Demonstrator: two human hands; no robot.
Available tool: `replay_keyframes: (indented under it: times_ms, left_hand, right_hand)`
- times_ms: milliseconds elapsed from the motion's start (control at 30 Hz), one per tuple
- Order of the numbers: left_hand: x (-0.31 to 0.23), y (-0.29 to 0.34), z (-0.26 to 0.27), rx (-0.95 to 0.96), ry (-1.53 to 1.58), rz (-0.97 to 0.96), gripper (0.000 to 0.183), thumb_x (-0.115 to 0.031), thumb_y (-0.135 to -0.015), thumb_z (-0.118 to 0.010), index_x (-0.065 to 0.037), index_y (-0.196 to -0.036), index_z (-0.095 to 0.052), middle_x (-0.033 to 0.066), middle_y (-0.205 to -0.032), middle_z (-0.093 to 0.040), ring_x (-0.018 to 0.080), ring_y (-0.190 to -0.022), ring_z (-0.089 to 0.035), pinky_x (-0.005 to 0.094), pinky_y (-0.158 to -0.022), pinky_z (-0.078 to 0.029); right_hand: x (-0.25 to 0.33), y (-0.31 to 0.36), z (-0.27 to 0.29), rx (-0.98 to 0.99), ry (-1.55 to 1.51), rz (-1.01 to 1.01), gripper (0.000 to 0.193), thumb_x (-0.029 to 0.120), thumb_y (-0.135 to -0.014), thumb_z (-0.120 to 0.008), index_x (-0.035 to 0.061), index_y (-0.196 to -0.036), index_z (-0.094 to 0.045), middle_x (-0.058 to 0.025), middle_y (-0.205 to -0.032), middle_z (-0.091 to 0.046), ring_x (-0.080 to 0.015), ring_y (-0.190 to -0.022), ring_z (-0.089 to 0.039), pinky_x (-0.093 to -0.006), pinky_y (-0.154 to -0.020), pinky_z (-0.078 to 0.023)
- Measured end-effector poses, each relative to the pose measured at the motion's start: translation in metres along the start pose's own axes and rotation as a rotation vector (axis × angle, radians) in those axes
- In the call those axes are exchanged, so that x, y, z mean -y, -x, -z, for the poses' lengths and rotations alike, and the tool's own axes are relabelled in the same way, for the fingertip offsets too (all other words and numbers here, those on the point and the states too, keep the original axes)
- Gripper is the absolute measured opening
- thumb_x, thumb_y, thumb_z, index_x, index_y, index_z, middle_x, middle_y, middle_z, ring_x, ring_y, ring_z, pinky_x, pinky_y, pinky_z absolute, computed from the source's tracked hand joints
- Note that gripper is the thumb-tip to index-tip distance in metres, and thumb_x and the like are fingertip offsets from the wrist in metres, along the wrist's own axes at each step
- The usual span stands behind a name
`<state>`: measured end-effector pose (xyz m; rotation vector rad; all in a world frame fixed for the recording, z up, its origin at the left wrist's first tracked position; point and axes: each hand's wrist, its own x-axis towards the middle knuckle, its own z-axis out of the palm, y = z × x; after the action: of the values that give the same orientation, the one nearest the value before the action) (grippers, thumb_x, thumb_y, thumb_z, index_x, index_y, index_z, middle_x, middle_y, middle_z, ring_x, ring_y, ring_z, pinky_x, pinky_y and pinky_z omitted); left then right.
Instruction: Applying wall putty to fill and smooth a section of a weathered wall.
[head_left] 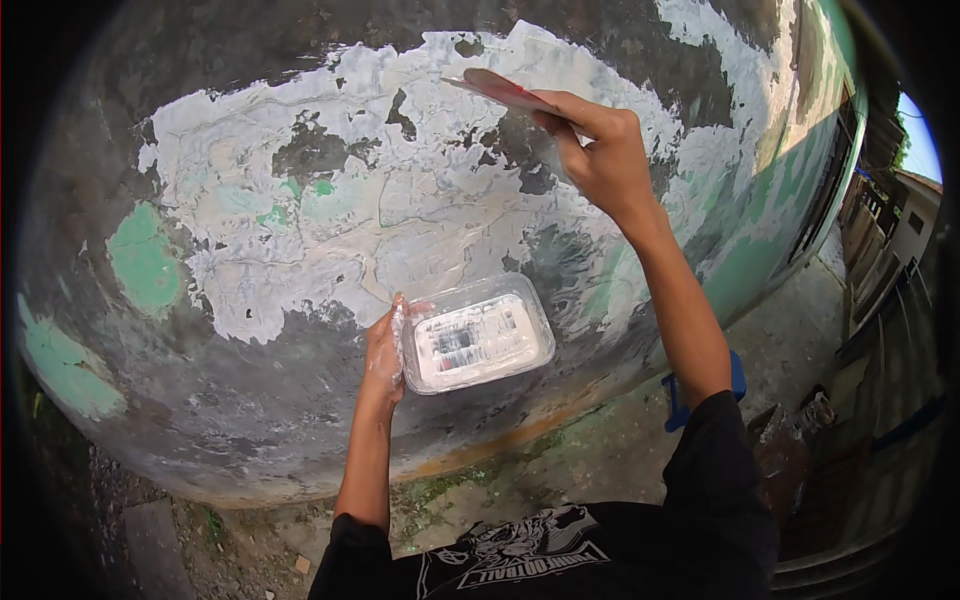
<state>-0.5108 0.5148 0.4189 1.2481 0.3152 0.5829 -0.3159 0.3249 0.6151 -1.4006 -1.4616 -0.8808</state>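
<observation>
My left hand [382, 350] grips the left side of a clear plastic tub [478, 380], held tilted in front of the wall. White paste coats the tub's bottom, thin and streaked in the middle, and white smears mark my fingers. Up and to the right, my right hand [612, 160] is closed around a flat, reddish putty knife [505, 92]. Its blade points left, close to the wall [240, 385]; I cannot tell whether it touches. A large, uneven patch of white filler [340, 240] spreads over the wall behind both hands, with dark gaps in it.
Old green paint [146, 260] shows at the wall's left and right. A blue plastic object [738, 376] stands on the ground, partly behind my right arm. Clear plastic wrapping [785, 440] lies near it at the right. Rough, mossy ground [450, 500] runs along the wall's foot.
</observation>
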Motion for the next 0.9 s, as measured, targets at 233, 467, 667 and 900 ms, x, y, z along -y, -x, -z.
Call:
replay_keyframes:
  times_ms: [233, 467, 667, 900]
  left_hand:
    - [0.034, 0.004, -0.010, 0.005, 0.013, 0.048, 0.053, -0.047, -0.097, -0.050, 0.003, -0.104, -0.065, 0.0103, -0.089, -0.066, 0.0169, -0.076, -0.064, 0.0309, -0.069, -0.054]
    - [0.069, 0.020, -0.001, -0.079, 0.054, 0.111, 0.053, -0.048, -0.097, -0.051, 0.002, -0.102, -0.066, 0.0104, -0.087, -0.067, 0.0175, -0.075, -0.065, 0.0310, -0.067, -0.055]
    - [0.091, 0.020, 0.004, -0.077, 0.083, 0.167, 0.053, -0.049, -0.096, -0.052, 0.002, -0.101, -0.066, 0.0105, -0.089, -0.067, 0.0181, -0.075, -0.066, 0.0319, -0.066, -0.056]
    - [0.101, 0.025, 0.000, -0.073, 0.101, 0.185, 0.052, -0.049, -0.095, -0.053, 0.001, -0.100, -0.066, 0.0102, -0.088, -0.067, 0.0178, -0.075, -0.066, 0.0318, -0.067, -0.056]
  right_hand:
    - [-0.071, -0.009, -0.069, -0.294, 0.575, 0.433, 0.045, -0.004, -0.075, -0.057, 0.0085, -0.118, -0.065, -0.0117, -0.115, -0.067, -0.0294, -0.110, -0.063, -0.0365, -0.087, -0.055]
    - [-0.087, 0.020, -0.114, -0.227, 0.587, 0.302, 0.040, -0.002, -0.077, -0.056, 0.0013, -0.117, -0.062, -0.0202, -0.124, -0.061, -0.0358, -0.118, -0.057, -0.0392, -0.094, -0.051]
    - [-0.080, 0.058, -0.111, -0.100, 0.491, 0.221, 0.040, -0.003, -0.076, -0.057, 0.0016, -0.115, -0.063, -0.0191, -0.122, -0.062, -0.0351, -0.117, -0.058, -0.0390, -0.090, -0.052]
    - [-0.063, 0.024, -0.074, -0.256, 0.507, 0.304, 0.043, -0.004, -0.074, -0.056, 0.0053, -0.115, -0.065, -0.0148, -0.119, -0.065, -0.0320, -0.112, -0.062, -0.0373, -0.085, -0.055]
